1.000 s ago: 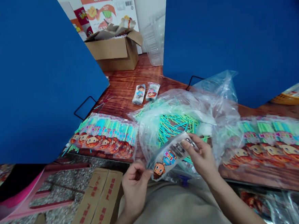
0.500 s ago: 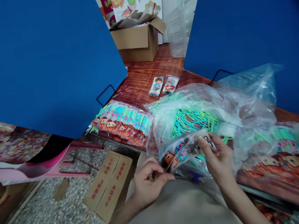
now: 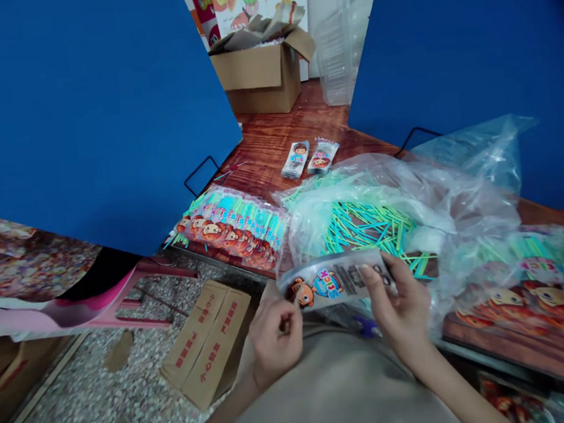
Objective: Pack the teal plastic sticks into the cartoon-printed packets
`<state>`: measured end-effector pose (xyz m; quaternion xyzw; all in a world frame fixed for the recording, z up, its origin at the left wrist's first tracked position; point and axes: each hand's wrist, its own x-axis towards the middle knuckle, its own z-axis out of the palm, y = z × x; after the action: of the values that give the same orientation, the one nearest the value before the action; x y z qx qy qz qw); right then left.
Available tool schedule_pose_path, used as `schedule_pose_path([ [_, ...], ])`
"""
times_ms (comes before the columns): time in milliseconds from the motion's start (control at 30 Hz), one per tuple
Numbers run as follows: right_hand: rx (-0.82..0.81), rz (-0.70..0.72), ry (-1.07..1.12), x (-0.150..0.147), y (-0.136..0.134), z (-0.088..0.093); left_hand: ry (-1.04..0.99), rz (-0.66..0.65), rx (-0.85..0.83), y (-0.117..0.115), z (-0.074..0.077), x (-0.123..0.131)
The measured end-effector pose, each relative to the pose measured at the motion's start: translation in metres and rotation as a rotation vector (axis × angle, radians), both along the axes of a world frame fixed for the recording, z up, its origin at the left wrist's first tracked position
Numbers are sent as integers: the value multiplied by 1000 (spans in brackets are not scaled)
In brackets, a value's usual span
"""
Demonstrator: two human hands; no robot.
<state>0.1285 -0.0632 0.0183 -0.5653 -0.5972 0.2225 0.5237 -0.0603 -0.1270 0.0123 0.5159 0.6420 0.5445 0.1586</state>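
Note:
My right hand (image 3: 398, 304) pinches a small printed packet (image 3: 338, 280) with a cartoon face and the word "STICK", held flat over my lap. My left hand (image 3: 277, 336) is curled at the packet's left end, fingers pinched together on its edge. Just behind the packet lies a big clear plastic bag (image 3: 383, 211) full of loose green and blue sticks. A row of filled cartoon packets (image 3: 229, 225) lies to the left of the bag on the wooden table (image 3: 277, 141). More filled packets (image 3: 532, 278) lie to the right.
Two single packets (image 3: 310, 158) lie further back on the table. An open cardboard box (image 3: 262, 71) and stacked clear trays (image 3: 336, 59) stand at the far end. Blue panels flank both sides. A flat carton (image 3: 207, 342) lies on the speckled floor by a pink stool (image 3: 124, 300).
The packet has turned more level and lifted slightly. My left hand shifted from under the packet's end to its left edge. The view barely moved in the last half second.

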Motion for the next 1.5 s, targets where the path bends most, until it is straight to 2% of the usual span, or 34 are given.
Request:
schedule_pose_path([
  [67, 97, 10, -81, -2, -7, -1, -161, 121, -105, 6, -3, 0],
  [133, 92, 24, -33, -5, -8, -3, -223, 185, -80, 8, -5, -2],
  [200, -48, 38, 137, -9, -1, -6, -65, 125, 102, 6, -7, -2],
  [267, -201, 56, 308, -12, 7, -8, 220, -46, 289, 0, -6, -2],
  [333, -253, 46, 375, -13, 14, -9, 422, -153, 343, -5, -5, -1],
  [367, -233, 15, 364, -12, 16, -8, 439, -149, 312, -5, -5, 0],
  [433, -150, -78, 273, -7, 17, -6, 279, -49, 154, -4, -5, -2],
  [567, 18, -235, 91, 12, 22, 0, -354, 164, -200, 0, -12, -23],
  [633, 53, -234, 62, 22, 26, 3, -470, 189, -297, -3, -19, -43],
  [733, 83, -155, -8, 29, 27, 4, -414, 191, -482, -17, -36, -76],
  [867, 144, -43, -115, 22, 23, 2, -76, 433, -665, -45, -80, -121],
  [900, 158, -13, -129, 19, 23, 1, 22, 456, -694, -51, -93, -131],
  [967, 184, 53, -150, 15, 22, -1, 144, 388, -673, -61, -116, -149],
  [1033, 201, 104, -160, 11, 22, -2, 167, 326, -670, -62, -133, -159],
  [1133, 191, 131, -160, 7, 24, 0, 86, 140, -676, -49, -144, -160],
  [1200, 194, 136, -161, 5, 25, 2, 68, 7, -662, -37, -144, -153],
  [1267, 221, 143, -158, 4, 26, 4, 136, -93, -643, -28, -139, -145],
  [1333, 247, 154, -153, 5, 26, 5, 255, -122, -625, -22, -128, -138],
  [1433, 252, 180, -157, 9, 27, 3, 419, -31, -523, -18, -97, -128],
  [1500, 247, 195, -164, 12, 29, 2, 487, 17, -324, -13, -68, -115],
])
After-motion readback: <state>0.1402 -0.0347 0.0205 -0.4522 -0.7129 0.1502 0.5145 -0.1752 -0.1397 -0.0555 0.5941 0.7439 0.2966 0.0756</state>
